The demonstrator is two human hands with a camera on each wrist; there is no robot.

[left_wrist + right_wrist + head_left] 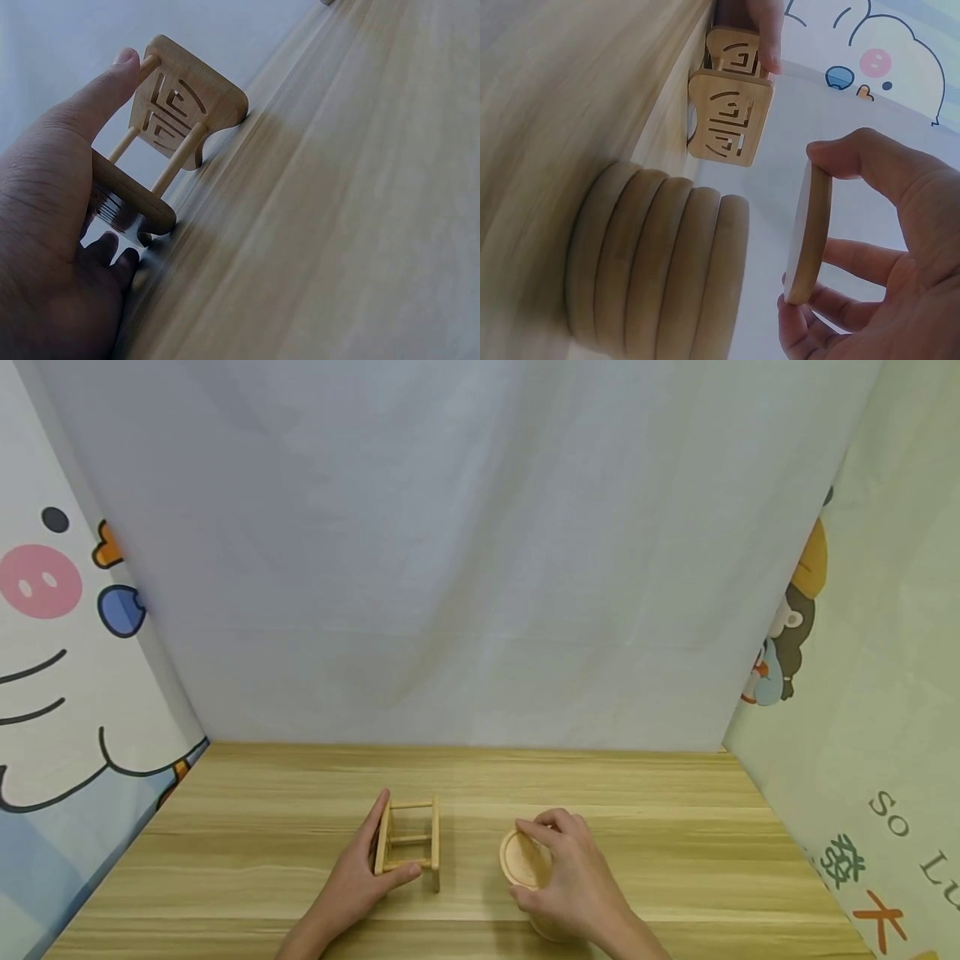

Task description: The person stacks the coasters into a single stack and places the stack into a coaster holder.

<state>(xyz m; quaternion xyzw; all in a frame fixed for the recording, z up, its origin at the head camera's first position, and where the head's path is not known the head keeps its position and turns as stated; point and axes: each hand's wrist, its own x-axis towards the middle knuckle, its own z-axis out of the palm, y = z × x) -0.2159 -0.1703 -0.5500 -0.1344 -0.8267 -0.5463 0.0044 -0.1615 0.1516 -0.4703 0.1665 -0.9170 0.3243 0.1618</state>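
Note:
A small wooden coaster holder [436,852] stands on the table, its two end panels joined by thin rods. My left hand [352,881] grips its left end, the thumb [112,86] lying by a rod in the left wrist view. Cut-out patterns mark the holder's panels [756,112]. To the right, my right hand [576,877] pinches a round wooden coaster [811,232] by its edge. Below it, apart from it, sits a stack of several round coasters [679,262], mostly hidden by the right hand in the head view.
Pale wood-grain table [300,785] lies under everything. A plain grey-white cloth [465,568] hangs behind it. Cartoon-printed cloth [75,710] closes the left side, and a printed greenish cloth [847,735] the right.

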